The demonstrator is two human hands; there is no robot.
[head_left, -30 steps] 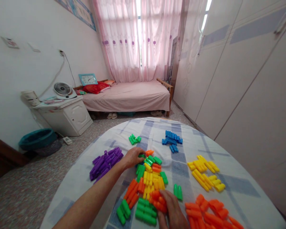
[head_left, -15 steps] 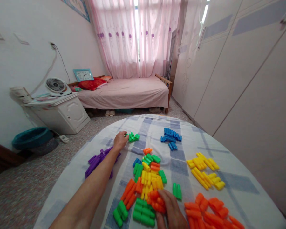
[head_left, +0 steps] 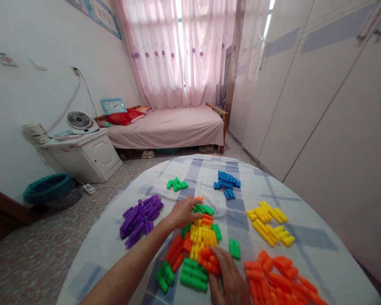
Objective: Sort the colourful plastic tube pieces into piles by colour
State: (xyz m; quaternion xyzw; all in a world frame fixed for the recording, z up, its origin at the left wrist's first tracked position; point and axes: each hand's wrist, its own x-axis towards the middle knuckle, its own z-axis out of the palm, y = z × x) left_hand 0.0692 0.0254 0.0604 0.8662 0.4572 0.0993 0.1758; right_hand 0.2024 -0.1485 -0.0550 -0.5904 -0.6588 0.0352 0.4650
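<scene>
Plastic toy blocks lie on a round table with a checked cloth [head_left: 305,241]. A mixed heap [head_left: 200,235] of yellow, orange and green blocks sits in the middle. My left hand [head_left: 182,212] rests with curled fingers on the heap's far edge, over green and orange blocks; what it grips is hidden. My right hand [head_left: 227,277] is at the heap's near edge, fingers bent onto a cluster of orange blocks [head_left: 209,262]. Sorted piles surround the heap: purple [head_left: 139,214], small green [head_left: 177,184], blue [head_left: 227,183], yellow [head_left: 268,222] and orange [head_left: 279,279].
Green blocks [head_left: 193,277] lie near my right hand, and a green pair [head_left: 234,248] is right of the heap. Beyond the table stand a bed [head_left: 168,127], a white cabinet with a fan [head_left: 81,150], a teal basin [head_left: 46,188] and wardrobes [head_left: 320,93] along the right.
My left hand went out to the small green pile at the far left, then came back to the far edge of the mixed heap. My right hand stayed on the orange cluster.
</scene>
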